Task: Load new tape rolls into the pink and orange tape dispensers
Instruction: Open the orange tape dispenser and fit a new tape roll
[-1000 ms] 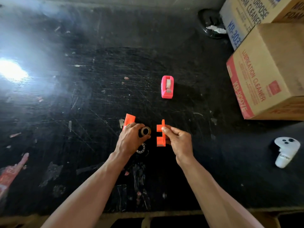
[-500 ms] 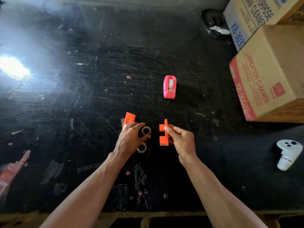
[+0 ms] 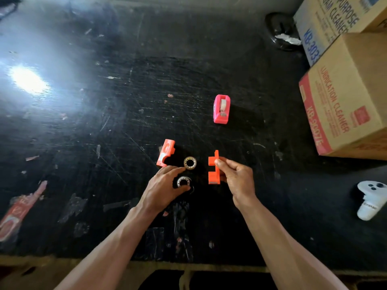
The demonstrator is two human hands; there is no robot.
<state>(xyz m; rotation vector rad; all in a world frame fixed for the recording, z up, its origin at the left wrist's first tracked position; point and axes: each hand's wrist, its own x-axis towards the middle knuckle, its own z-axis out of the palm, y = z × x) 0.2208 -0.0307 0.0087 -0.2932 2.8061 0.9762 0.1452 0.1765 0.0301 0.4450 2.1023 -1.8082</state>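
Observation:
The pink tape dispenser [image 3: 221, 109] stands closed on the black table with a tape roll inside. The orange dispenser is in two halves. One orange half [image 3: 165, 153] lies on the table at left; the other orange half [image 3: 213, 168] is pinched in my right hand [image 3: 237, 181]. Two small clear tape rolls lie between them: the far roll [image 3: 190, 163] sits free, and the near roll [image 3: 183, 182] sits between the thumb and fingers of my left hand [image 3: 163, 188], which touches it.
Two cardboard boxes [image 3: 347, 95] stand at the right edge. A white controller [image 3: 369, 199] lies near the right front. A dark round object [image 3: 281, 31] sits at the back right. A torn red wrapper [image 3: 17, 212] lies at front left. The table's front edge [image 3: 188, 266] runs below my arms.
My left hand has drawn back from the far roll, leaving it on the table, and now sits around the near roll. My right hand still holds the orange half.

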